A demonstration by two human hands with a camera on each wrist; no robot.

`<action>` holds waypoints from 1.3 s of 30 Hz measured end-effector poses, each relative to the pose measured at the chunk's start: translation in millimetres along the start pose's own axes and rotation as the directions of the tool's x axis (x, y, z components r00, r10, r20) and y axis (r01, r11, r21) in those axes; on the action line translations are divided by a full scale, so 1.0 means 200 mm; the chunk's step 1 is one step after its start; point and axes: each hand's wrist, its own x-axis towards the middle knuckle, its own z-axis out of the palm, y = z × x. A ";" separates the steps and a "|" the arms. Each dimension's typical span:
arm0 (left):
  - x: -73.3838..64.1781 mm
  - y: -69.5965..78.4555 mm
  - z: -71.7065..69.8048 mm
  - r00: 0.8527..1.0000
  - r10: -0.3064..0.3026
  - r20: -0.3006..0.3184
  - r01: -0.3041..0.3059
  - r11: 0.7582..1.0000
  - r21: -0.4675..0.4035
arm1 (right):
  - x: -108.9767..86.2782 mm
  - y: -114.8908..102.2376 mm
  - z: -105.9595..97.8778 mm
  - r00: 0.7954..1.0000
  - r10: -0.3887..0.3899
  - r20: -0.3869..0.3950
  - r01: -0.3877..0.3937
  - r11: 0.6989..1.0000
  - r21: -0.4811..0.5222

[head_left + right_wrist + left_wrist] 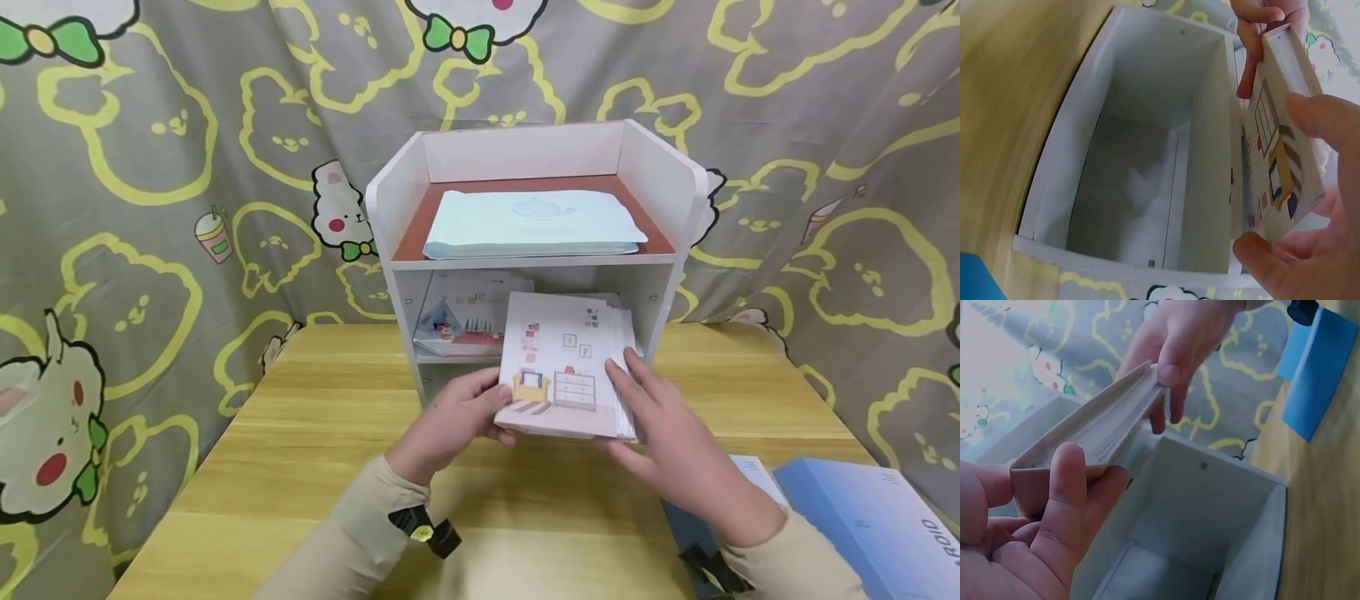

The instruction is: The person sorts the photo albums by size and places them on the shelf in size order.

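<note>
Both hands hold a thick notebook (pixel 558 358) with a pale cover showing a drawn chair and drawers, in front of the white shelf's (pixel 525 158) middle level. My left hand (pixel 461 408) grips its lower left corner, thumb on top and fingers beneath. On the opposite side, my right hand (pixel 667 425) holds the right edge between thumb and fingers. Page edges (pixel 1107 422) show between the covers in the left wrist view. Behind it, a similar notebook (pixel 468 308) with a tent drawing lies on the middle level, partly hidden.
A light blue notebook (pixel 536 225) with a whale drawing lies on the shelf's brown top level. Beneath the middle level is a white compartment (pixel 1135 150). A blue box (pixel 862 517) and a second one (pixel 693 533), partly behind the right arm, are on the wooden table (pixel 300 417).
</note>
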 end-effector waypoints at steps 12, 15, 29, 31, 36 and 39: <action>0.15 0.07 0.02 1.000 -0.002 0.012 0.002 1.000 -0.014 | 0.04 0.08 -0.02 0.997 0.075 -0.021 -0.075 0.997 0.006; 0.18 0.07 0.03 1.000 0.004 -0.007 -0.004 1.000 0.014 | 0.04 0.09 -0.02 0.996 0.080 -0.030 -0.080 0.997 -0.010; 0.00 0.09 0.04 0.843 0.533 -0.070 -0.285 0.554 0.782 | 0.06 0.04 -0.11 0.985 0.013 -0.173 -0.022 0.998 -0.053; -0.04 0.12 0.04 0.762 0.643 0.073 -0.375 0.346 0.860 | 0.05 0.03 -0.15 0.985 -0.023 -0.171 0.015 0.999 -0.048; -0.09 0.17 0.09 0.638 0.648 0.417 -0.534 -0.018 0.845 | 0.01 -0.01 -0.22 0.990 -0.123 -0.071 0.118 0.991 -0.067; -0.10 0.17 0.13 0.685 0.549 0.479 -0.533 -0.070 0.843 | 0.01 -0.01 -0.22 0.989 -0.148 -0.025 0.145 0.986 -0.083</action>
